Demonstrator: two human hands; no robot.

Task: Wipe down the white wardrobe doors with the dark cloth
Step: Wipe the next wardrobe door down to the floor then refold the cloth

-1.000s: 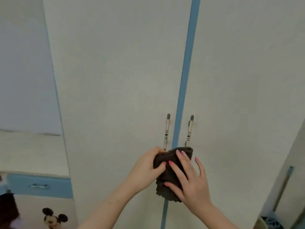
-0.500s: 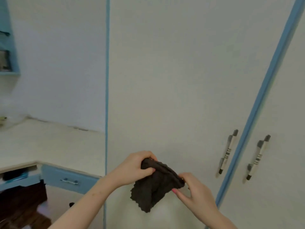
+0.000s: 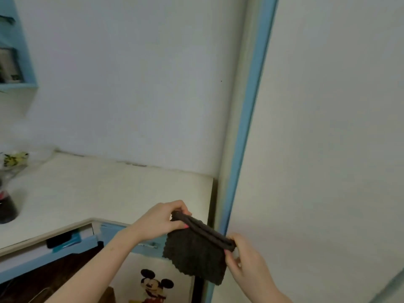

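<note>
A dark cloth (image 3: 195, 256), folded, hangs low in the head view, stretched between both hands. My left hand (image 3: 160, 221) pinches its upper left corner. At the fold's lower right end, my right hand (image 3: 244, 259) grips the cloth. The white wardrobe door (image 3: 328, 138) fills the right half of the view, bordered on its left by a blue edge strip (image 3: 251, 106). The cloth is held in front of that strip's lower end, apart from the door face. No door handles show.
A cream desk top (image 3: 98, 189) sits left of the wardrobe, with a blue drawer (image 3: 144, 239) beneath. A dark jar (image 3: 6, 208) stands at the far left. A blue shelf (image 3: 17, 62) hangs upper left. A mouse toy (image 3: 156, 287) sits below.
The view has swung left, so the door handles have left the frame and the desk now shows. Both hands have pulled the bunched cloth out into a flat folded strip.
</note>
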